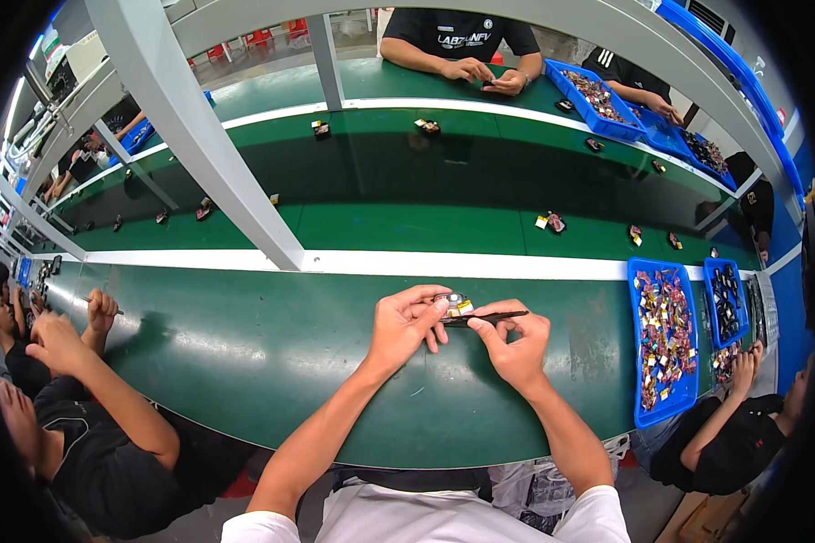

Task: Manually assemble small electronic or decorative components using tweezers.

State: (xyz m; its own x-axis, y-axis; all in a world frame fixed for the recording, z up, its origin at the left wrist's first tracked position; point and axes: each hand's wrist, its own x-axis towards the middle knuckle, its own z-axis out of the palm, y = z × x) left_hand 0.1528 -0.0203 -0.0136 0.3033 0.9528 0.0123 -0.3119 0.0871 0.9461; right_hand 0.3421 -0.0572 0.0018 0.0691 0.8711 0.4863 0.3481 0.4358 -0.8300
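Note:
Above the green bench, my left hand (402,328) is closed on a small electronic part (458,304) with a dark casing, bare metal and a yellow-and-white label. Opposite it, my right hand (519,344) pinches a slim black tool (503,317), perhaps tweezers. The tool lies nearly level, and its left end meets the lower edge of the part. My left fingers hide some of the casing, so the exact contact cannot be made out.
To my right stand a blue tray (641,398) of labelled small parts and a smaller blue tray (723,342) of black pieces. Beyond a white rail (444,264), a green conveyor belt (380,213) carries scattered parts. A grey post (204,145) rises at front left. Co-workers sit on both sides and opposite.

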